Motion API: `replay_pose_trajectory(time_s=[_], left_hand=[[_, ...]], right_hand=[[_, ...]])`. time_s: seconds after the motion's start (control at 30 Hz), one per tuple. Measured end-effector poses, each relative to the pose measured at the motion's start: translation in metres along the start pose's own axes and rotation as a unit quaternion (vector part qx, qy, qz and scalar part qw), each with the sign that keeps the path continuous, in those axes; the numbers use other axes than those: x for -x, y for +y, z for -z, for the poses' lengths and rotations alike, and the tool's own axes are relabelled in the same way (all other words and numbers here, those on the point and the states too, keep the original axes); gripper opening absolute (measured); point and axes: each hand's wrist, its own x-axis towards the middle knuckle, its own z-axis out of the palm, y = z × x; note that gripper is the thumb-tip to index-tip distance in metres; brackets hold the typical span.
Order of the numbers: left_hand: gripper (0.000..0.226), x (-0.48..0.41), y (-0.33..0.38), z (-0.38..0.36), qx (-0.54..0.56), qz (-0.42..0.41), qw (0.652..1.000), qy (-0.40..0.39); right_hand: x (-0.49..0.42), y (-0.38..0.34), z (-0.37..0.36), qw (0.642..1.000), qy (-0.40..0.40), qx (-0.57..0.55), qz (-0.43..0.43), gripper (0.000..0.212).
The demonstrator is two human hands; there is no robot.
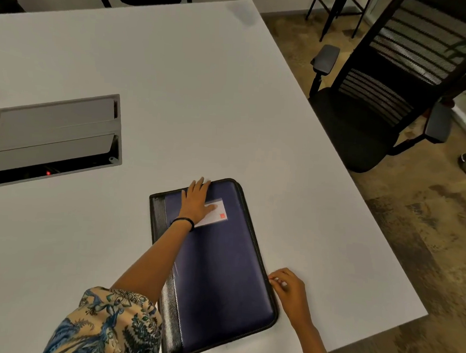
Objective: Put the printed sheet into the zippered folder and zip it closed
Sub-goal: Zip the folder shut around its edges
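The left hand (197, 201) lies flat and open on the far part of a dark blue, leather-look zippered folder (220, 273), palm down, with straight fingers reaching almost to the folder's far edge and the thumb spread out to the right. It presses on the cover and grips nothing. The right hand (287, 291) sits at the folder's right edge. Its fingers are curled and their tips are bunched with the thumb on the black zipper track (253, 232), pinching there. The pull itself is too small to make out.

The folder lies flat with its cover down on a pale grey table (178, 77), its long sides running away from the person. The zipper track borders its rounded corners and a black textured strip (172, 317) runs along its left edge. A small white card with an orange mark (218, 215) sits on the cover, partly under the left thumb.

The left arm reaches diagonally across the folder's left edge. It has a thin black band (184, 222) at the wrist and a loose blue-and-cream patterned sleeve (102, 324) at the upper arm. The right forearm comes up from below the folder's near right corner, with the wrist bent in toward the edge.

Left of the folder, a grey hinged cable box (52, 127) is set into the table. A black mesh office chair (381, 103) stands beyond the folder to the right.
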Motion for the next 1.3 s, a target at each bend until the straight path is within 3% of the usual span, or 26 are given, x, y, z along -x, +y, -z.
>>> replay_pose_trajectory(time_s=[0.13, 0.37, 0.6, 1.0, 1.3], left_hand=[[0.083, -0.01, -0.002, 0.002, 0.054, 0.011, 0.998, -0.036], [0.087, -0.013, -0.003, 0.001, 0.079, 0.004, 0.997, -0.025], [0.086, -0.009, -0.003, 0.001, 0.102, 0.0, 0.995, -0.014], [0.083, -0.013, -0.006, -0.002, 0.138, 0.005, 0.99, 0.012], [0.077, -0.018, -0.004, 0.0, 0.152, 0.014, 0.988, 0.021]], right_hand=[[-0.002, 0.001, 0.0, 1.0, -0.004, 0.004, 0.012, 0.017], [-0.006, 0.002, -0.003, 1.0, -0.004, 0.009, 0.016, 0.014], [-0.02, -0.004, -0.003, 0.999, -0.018, 0.023, 0.02, 0.012], [-0.031, -0.004, -0.014, 0.999, 0.028, 0.023, 0.004, 0.01], [-0.02, 0.002, -0.006, 0.999, 0.003, 0.051, 0.017, 0.012]])
